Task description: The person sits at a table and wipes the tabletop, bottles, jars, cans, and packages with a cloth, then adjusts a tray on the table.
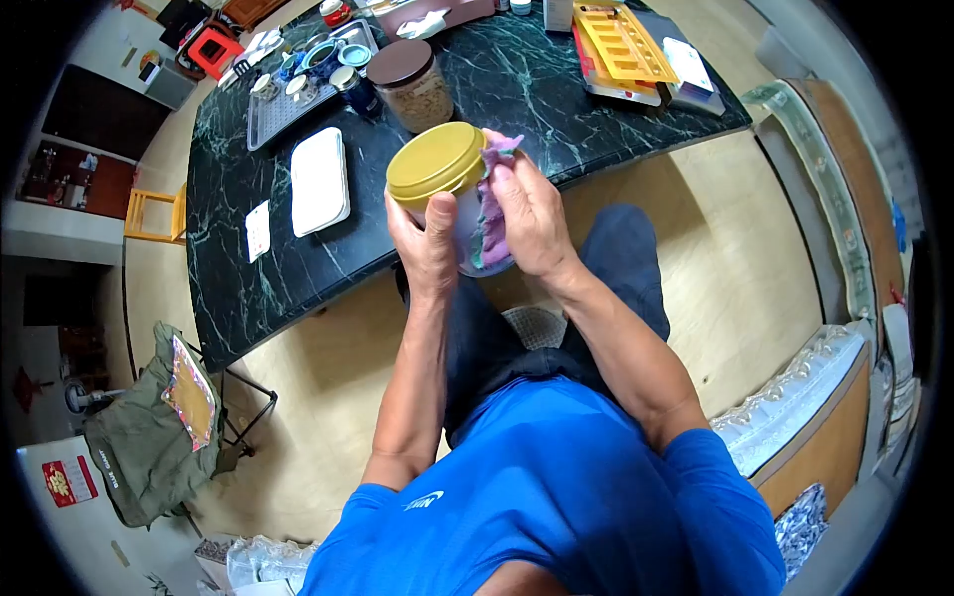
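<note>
Fingers of the left hand [427, 243] curve, partly spread, around one side of a yellow-lidded jar [434, 167] at the centre of the frame; those of the right hand [537, 214] are bent, pressing a purple and green cloth [493, 219] against its other side. What the jar contains cannot be made out. Just beyond it, a brown-lidded jar [417, 99] holds pale tan pieces. Upper left, cups [264, 87] stand on a tray [283, 119]; upper right lies a yellow slotted holder [634, 58]. "NIKE" shows on the blue shirt [537, 477], bottom centre. The yellow-lidded jar is at the near edge of the marble table [527, 99], whose bare top opens toward the holder.
</note>
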Tool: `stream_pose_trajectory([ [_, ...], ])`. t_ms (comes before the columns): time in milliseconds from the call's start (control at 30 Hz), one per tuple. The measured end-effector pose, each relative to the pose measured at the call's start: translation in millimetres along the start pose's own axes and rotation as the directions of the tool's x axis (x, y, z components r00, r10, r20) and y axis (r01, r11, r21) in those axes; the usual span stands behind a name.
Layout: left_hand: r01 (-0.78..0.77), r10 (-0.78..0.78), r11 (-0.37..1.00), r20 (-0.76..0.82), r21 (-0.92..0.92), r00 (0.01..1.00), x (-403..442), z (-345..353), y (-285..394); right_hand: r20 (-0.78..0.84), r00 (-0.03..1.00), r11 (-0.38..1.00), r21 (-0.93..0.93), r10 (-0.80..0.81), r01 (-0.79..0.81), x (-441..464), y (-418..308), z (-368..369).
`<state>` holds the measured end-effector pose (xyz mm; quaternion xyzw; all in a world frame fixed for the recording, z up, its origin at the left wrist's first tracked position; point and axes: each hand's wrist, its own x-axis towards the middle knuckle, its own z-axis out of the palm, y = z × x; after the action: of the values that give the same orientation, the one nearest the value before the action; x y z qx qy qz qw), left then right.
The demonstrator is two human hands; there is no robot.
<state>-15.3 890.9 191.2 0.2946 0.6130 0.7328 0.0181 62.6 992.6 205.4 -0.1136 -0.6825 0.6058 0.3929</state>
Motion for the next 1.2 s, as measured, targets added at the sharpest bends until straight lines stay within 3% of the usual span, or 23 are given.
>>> stream_pose_trajectory([
  [67, 0.029, -0.029, 0.999, 0.011, -0.022, 1.0, 1.1, -4.4, -0.7, 0.031, 0.998, 0.993, 0.096, 0.063, -0.065, 10.5, 8.1, -4.8],
  [100, 0.087, -0.079, 0.989, 0.068, -0.119, 0.995, 0.4, -7.1, -3.0, 0.125, 0.975, 0.97, 0.133, 0.186, -0.202, 16.0, 11.1, -13.0],
  [133, 0.149, -0.123, 0.966, 0.132, -0.211, 0.984, -0.4, -9.1, -5.5, 0.122, 0.975, 0.97, 0.133, 0.185, -0.201, 22.2, 10.1, -19.0],
  [200, 0.183, -0.146, 0.949, 0.157, -0.258, 0.977, -3.5, -11.2, -12.9, 0.329, 0.891, 0.905, 0.18, 0.313, -0.385, 31.1, 5.9, -29.8],
  [233, 0.193, -0.144, 0.941, 0.187, -0.279, 0.972, -5.1, -12.3, -19.7, 0.318, 0.781, 0.691, 0.366, 0.537, -0.624, 31.4, -1.5, -25.5],
  [267, 0.201, -0.14, 0.933, 0.214, -0.299, 0.967, -6.0, -13.2, -26.6, 0.315, 0.782, 0.691, 0.367, 0.538, -0.623, 30.2, 0.6, -26.1],
  [333, 0.123, -0.07, 0.924, 0.157, -0.361, 0.985, 0.3, -9.3, -34.2, 0.299, 0.85, 0.734, 0.43, 0.434, -0.526, 29.0, 10.8, -25.3],
  [367, 0.091, -0.088, 0.96, 0.023, -0.266, 0.996, 4.9, -9.4, -32.8, 0.304, 0.846, 0.731, 0.428, 0.437, -0.531, 26.1, 15.1, -24.5],
  [400, 0.074, -0.093, 0.983, -0.112, -0.166, 0.989, 7.3, -10.4, -31.0, 0.223, 0.88, 0.817, 0.331, 0.418, -0.472, 22.2, 19.7, -24.8],
  [467, 0.138, -0.141, 0.988, -0.044, -0.075, 0.989, 9.4, -14.1, -11.8, 0.066, 0.942, 0.936, 0.104, 0.33, -0.336, 17.1, 23.5, -25.3],
  [500, 0.13, -0.131, 0.987, -0.001, -0.09, 0.991, 10.3, -14.2, -11.4, -0.067, 0.986, 0.978, 0.152, 0.155, -0.144, 13.9, 26.1, -16.3],
  [567, 0.119, -0.098, 0.971, 0.109, -0.207, 0.989, 11.5, -11.0, -10.2, -0.074, 0.991, 0.988, 0.117, 0.11, -0.1, 8.2, 16.7, -5.2],
  [633, 0.113, -0.089, 0.967, 0.11, -0.23, 0.99, 8.1, -10.8, -8.4, -0.037, 0.997, 0.989, 0.134, 0.062, -0.056, -0.6, 1.9, -0.2],
  [667, 0.102, -0.075, 0.961, 0.113, -0.258, 0.991, 7.2, -10.7, -8.0, -0.032, 0.989, 0.983, -0.113, -0.146, 0.142, 0.6, 3.1, -1.0],
  [767, 0.16, -0.117, 0.933, 0.151, -0.321, 0.982, 3.9, -10.0, -7.9, 0.054, 0.97, 0.957, -0.16, -0.238, 0.243, 11.2, -6.3, -4.3],
  [833, 0.225, -0.163, 0.906, 0.194, -0.36, 0.967, 3.3, -12.3, -9.1, 0.085, 0.994, 0.998, -0.011, -0.062, 0.063, 18.8, -15.3, -3.1],
  [867, 0.223, -0.159, 0.905, 0.197, -0.362, 0.967, 2.5, -12.5, -10.4, 0.082, 0.994, 0.998, -0.013, -0.066, 0.067, 22.5, -8.3, -4.2],
  [933, 0.295, -0.223, 0.84, 0.206, -0.455, 0.953, -1.5, -12.8, -8.6, 0.206, 0.975, 0.996, -0.002, 0.086, -0.088, 32.2, 7.0, -7.1],
  [967, 0.303, -0.224, 0.84, 0.221, -0.45, 0.949, -4.1, -12.1, -5.1, 0.343, 0.921, 0.979, 0.022, 0.182, -0.202, 37.2, 7.9, -13.5],
  [1000, 0.306, -0.226, 0.84, 0.224, -0.449, 0.948, -5.9, -11.7, -3.6, 0.34, 0.922, 0.979, 0.022, 0.184, -0.204, 36.0, 8.0, -16.3],
  [1067, 0.333, -0.223, 0.827, 0.279, -0.454, 0.934, -7.9, -10.7, -2.2, 0.468, 0.762, 0.7, 0.349, 0.447, -0.624, 35.1, 7.1, -19.0],
  [1133, 0.313, -0.211, 0.834, 0.261, -0.455, 0.942, -5.4, -9.3, -13.9, 0.451, 0.795, 0.736, 0.354, 0.406, -0.577, 34.4, 12.9, -19.7],
  [1200, 0.187, -0.195, 0.896, 0.021, -0.403, 0.981, -1.8, -12.2, -42.4, 0.408, 0.851, 0.796, 0.365, 0.33, -0.483, 29.6, 20.7, -17.9],
])
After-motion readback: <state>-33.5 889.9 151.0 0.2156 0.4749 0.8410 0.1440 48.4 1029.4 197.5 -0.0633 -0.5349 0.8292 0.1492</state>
